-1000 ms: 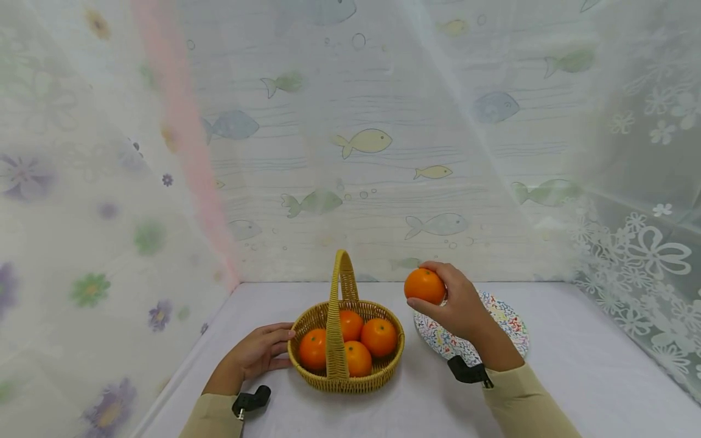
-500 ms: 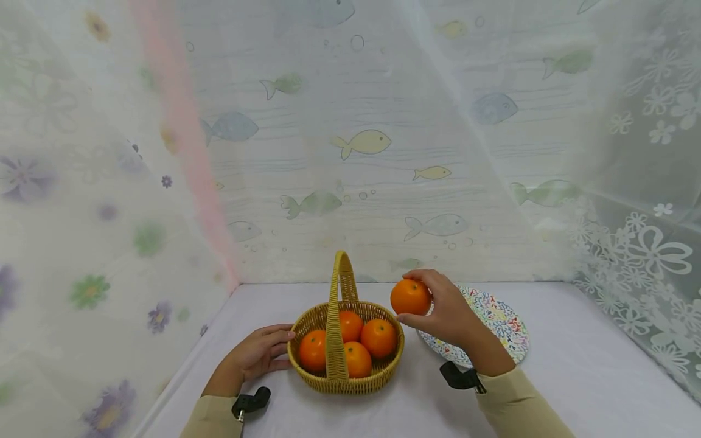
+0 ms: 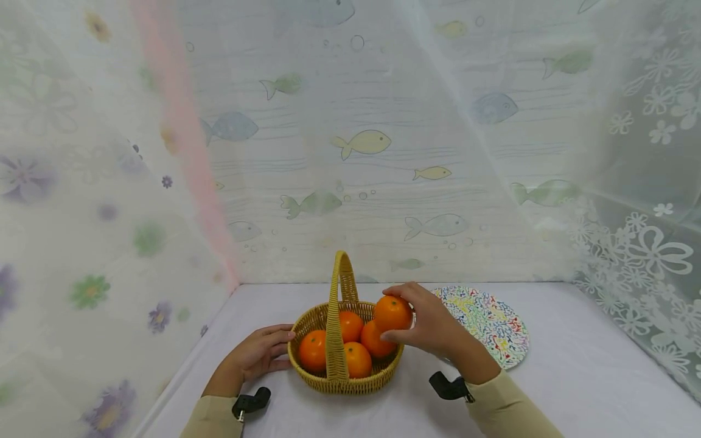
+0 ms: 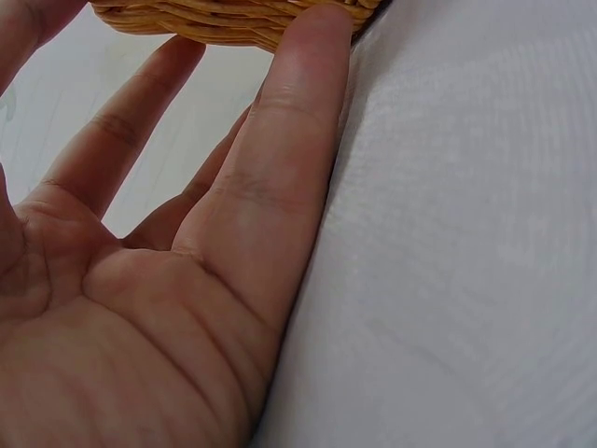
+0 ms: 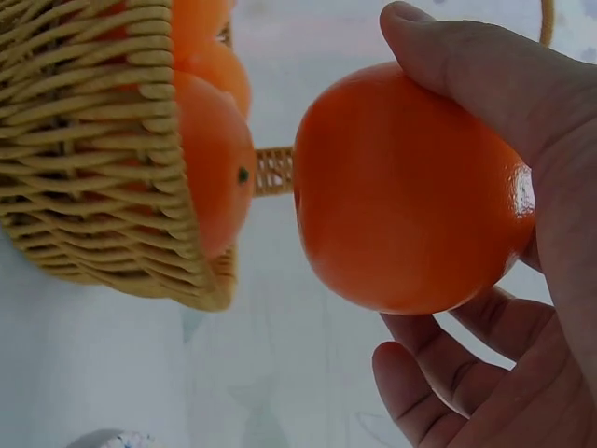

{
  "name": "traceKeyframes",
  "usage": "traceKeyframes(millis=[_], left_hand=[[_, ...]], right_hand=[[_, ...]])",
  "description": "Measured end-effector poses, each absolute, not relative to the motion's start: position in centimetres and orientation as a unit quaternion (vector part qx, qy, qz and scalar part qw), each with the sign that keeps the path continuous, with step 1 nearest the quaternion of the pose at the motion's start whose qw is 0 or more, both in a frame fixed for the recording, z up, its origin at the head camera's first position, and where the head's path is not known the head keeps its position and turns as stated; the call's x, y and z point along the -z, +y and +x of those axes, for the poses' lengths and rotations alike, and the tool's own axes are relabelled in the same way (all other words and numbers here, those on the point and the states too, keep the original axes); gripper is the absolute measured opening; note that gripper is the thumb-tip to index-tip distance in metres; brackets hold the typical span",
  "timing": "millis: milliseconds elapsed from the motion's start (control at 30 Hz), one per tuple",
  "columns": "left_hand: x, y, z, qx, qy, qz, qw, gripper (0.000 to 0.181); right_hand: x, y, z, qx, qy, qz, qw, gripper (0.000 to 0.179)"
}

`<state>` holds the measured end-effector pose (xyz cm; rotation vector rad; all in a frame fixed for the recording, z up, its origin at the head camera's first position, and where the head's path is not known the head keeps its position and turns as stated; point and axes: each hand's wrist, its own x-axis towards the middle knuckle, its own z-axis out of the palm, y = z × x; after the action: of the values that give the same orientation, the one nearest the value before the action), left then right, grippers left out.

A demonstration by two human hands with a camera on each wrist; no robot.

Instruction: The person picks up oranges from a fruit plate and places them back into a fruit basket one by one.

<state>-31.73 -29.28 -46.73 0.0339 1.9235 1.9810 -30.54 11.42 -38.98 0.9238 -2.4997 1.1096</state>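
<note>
My right hand (image 3: 432, 325) grips an orange (image 3: 393, 312) between thumb and fingers, over the right side of a yellow wicker basket (image 3: 364, 385). In the right wrist view the held orange (image 5: 410, 191) is apart from the basket's oranges (image 5: 216, 168). Several oranges (image 3: 313, 350) lie inside the basket, one partly hidden behind the held orange. The tall basket handle (image 3: 335, 340) arches over the middle. At the basket's left side, my left hand (image 3: 260, 353) touches the rim with extended fingers. Its fingertips (image 4: 317, 42) meet the wicker wall in the left wrist view.
A round plate (image 3: 493, 325) with a multicoloured speckled pattern lies right of the basket, partly behind my right hand. White cloth covers the table (image 3: 575, 365). A fish-patterned curtain (image 3: 372, 201) hangs along its back edge, with flowered sheets at both sides.
My right hand has carried the orange left and down, from above the plate to over the basket's right side. More of the plate shows now. The left hand and basket stay put.
</note>
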Motion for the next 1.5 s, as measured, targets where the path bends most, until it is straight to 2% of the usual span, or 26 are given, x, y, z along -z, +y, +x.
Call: traceKeyframes(millis=[800, 1500], left_hand=[[47.1, -29.5, -31.9, -0.707, 0.681, 0.018, 0.189, 0.063], [47.1, -29.5, -31.8, -0.707, 0.681, 0.026, 0.189, 0.064]], right_hand=[[39.8, 9.3, -29.7, -0.358, -0.861, 0.354, 0.072, 0.070], [39.9, 8.7, -29.3, -0.333, -0.867, 0.367, 0.059, 0.067]])
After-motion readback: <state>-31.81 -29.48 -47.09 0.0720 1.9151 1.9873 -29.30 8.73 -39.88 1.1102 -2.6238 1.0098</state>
